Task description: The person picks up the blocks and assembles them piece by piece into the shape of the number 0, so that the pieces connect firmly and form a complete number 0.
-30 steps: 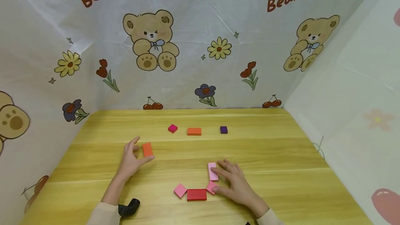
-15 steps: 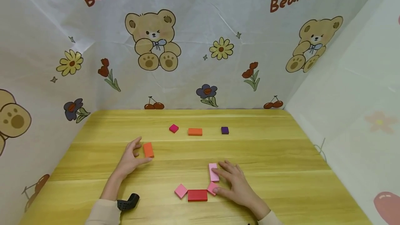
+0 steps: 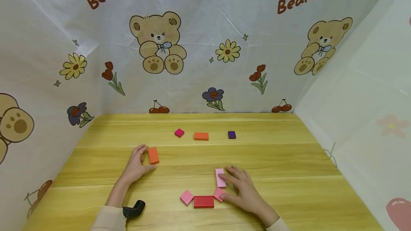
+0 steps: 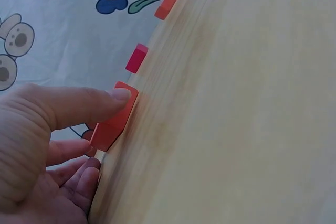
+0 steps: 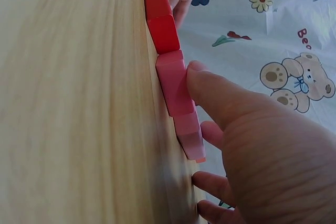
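In the head view, my left hand (image 3: 137,165) lies beside an orange rectangular block (image 3: 153,155). Its index finger is close to the block's left side and its thumb close to the near end; in the left wrist view the thumb overlaps the orange block (image 4: 122,116), and contact is hard to tell. My right hand (image 3: 245,190) rests its index finger on a light pink rectangular block (image 3: 219,181) and its thumb on a pink square block (image 3: 218,193). That square's corners meet the light pink block and a red rectangular block (image 3: 203,202). Another pink square (image 3: 186,198) touches the red block's left end.
Farther back on the wooden table (image 3: 273,152) lie a magenta square block (image 3: 179,133), an orange rectangular block (image 3: 201,136) and a dark purple block (image 3: 232,135). A black curved object (image 3: 135,209) is by the left wrist. Bear-printed cloth (image 3: 192,81) stands behind.
The fingers of my left hand have bent slightly and drawn nearer to the orange block's left side. My right hand and the blocks keep their places; the head view has shifted a little.
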`<state>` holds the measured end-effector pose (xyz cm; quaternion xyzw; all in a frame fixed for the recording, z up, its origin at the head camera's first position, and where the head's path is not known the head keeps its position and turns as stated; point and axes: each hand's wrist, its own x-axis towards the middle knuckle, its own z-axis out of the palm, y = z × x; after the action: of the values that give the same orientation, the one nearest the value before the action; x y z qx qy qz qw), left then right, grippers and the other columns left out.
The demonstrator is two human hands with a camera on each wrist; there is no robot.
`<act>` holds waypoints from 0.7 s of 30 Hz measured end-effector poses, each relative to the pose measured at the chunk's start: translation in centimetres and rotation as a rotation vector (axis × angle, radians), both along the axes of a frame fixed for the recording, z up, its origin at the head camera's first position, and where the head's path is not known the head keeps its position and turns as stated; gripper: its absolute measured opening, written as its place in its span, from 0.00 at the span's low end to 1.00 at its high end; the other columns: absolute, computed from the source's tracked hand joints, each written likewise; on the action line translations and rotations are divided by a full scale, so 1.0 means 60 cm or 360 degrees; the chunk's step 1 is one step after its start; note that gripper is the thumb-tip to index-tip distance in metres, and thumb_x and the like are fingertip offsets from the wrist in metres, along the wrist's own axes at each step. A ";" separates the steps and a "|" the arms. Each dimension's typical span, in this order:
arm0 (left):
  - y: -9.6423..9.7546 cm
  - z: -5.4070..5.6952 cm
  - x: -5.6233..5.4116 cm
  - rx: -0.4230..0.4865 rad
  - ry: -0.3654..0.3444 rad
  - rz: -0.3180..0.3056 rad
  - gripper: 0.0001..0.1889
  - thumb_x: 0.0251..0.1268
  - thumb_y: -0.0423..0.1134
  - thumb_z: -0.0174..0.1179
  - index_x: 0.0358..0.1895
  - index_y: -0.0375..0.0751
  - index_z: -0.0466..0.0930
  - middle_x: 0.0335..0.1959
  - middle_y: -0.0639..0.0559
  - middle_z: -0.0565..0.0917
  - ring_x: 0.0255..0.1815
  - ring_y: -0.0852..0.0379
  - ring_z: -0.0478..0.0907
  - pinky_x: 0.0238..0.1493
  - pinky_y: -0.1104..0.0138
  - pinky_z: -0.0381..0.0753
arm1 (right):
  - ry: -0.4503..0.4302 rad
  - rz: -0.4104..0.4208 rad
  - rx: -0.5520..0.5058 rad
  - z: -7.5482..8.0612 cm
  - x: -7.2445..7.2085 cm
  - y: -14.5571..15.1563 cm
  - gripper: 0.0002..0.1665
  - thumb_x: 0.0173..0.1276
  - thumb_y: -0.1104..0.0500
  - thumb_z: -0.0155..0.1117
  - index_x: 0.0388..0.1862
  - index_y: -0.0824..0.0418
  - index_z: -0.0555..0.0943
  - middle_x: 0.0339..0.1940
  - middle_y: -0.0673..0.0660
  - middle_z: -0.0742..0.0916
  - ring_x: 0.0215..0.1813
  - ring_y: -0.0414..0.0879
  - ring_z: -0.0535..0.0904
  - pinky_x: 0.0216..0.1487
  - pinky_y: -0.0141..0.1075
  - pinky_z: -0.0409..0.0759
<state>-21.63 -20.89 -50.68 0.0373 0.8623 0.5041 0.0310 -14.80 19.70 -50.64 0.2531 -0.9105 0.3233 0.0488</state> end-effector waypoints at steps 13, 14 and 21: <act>0.000 -0.005 0.003 -0.0056 0.0037 0.0062 0.36 0.62 0.33 0.66 0.71 0.29 0.60 0.75 0.35 0.54 0.68 0.32 0.62 0.66 0.43 0.68 | 0.0058 0.0010 -0.0004 0.000 0.002 0.001 0.34 0.56 0.42 0.73 0.62 0.50 0.80 0.66 0.64 0.77 0.73 0.67 0.63 0.67 0.72 0.51; 0.000 -0.005 0.003 -0.0053 0.0042 0.0069 0.36 0.61 0.33 0.66 0.71 0.29 0.61 0.74 0.35 0.56 0.68 0.33 0.62 0.67 0.44 0.68 | 0.0057 0.0011 -0.0003 0.000 0.002 0.000 0.34 0.56 0.42 0.73 0.62 0.50 0.80 0.66 0.64 0.77 0.73 0.67 0.63 0.67 0.72 0.51; 0.002 -0.006 0.003 -0.0032 0.0077 0.0092 0.34 0.57 0.34 0.70 0.66 0.30 0.66 0.66 0.36 0.66 0.65 0.39 0.65 0.66 0.46 0.68 | 0.0053 0.0012 -0.0011 0.000 0.001 0.000 0.34 0.56 0.43 0.73 0.62 0.51 0.80 0.67 0.64 0.77 0.73 0.67 0.63 0.67 0.73 0.51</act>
<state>-21.42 -20.75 -51.01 0.0242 0.8685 0.4951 -0.0039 -14.73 19.67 -50.62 0.2617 -0.9075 0.3225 0.0636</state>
